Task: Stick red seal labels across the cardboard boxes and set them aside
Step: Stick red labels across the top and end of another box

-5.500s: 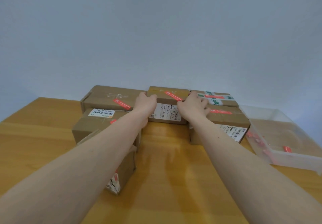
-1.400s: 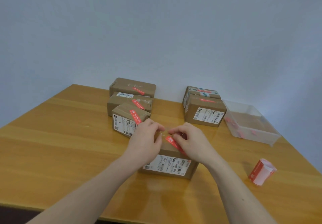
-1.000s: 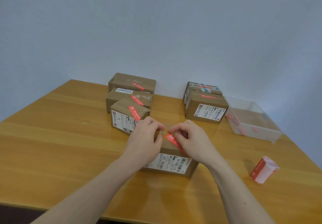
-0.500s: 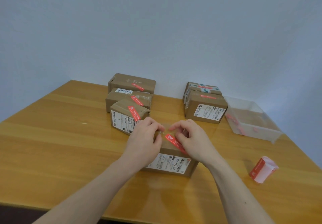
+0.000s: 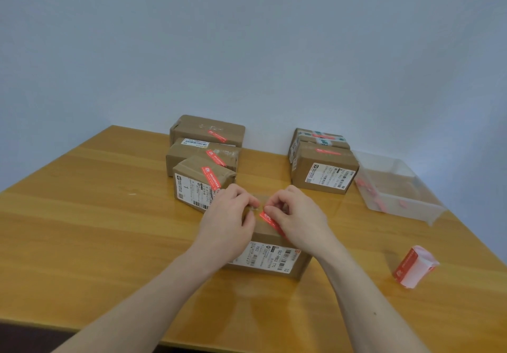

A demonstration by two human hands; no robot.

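Observation:
A cardboard box [image 5: 270,259] with a white shipping label on its near side lies in front of me on the wooden table [image 5: 96,229]. A red seal label [image 5: 270,221] runs slantwise across its top. My left hand [image 5: 227,221] rests on the box's left top, its thumb and forefinger pinched at the label's far end. My right hand [image 5: 299,215] covers the right top, with curled fingertips pinching the same end of the label. The label's near part is hidden under my right hand.
Three sealed boxes [image 5: 203,177] stand in a row behind on the left, two more [image 5: 323,174] at the back right. A clear plastic tray [image 5: 406,211] holding red scraps sits far right. A roll of red labels [image 5: 413,266] lies near the right edge.
Since 5.5 s ago the box came from the back row to the table's middle. Over the last second both hands stayed at the label's far end, shifting only slightly.

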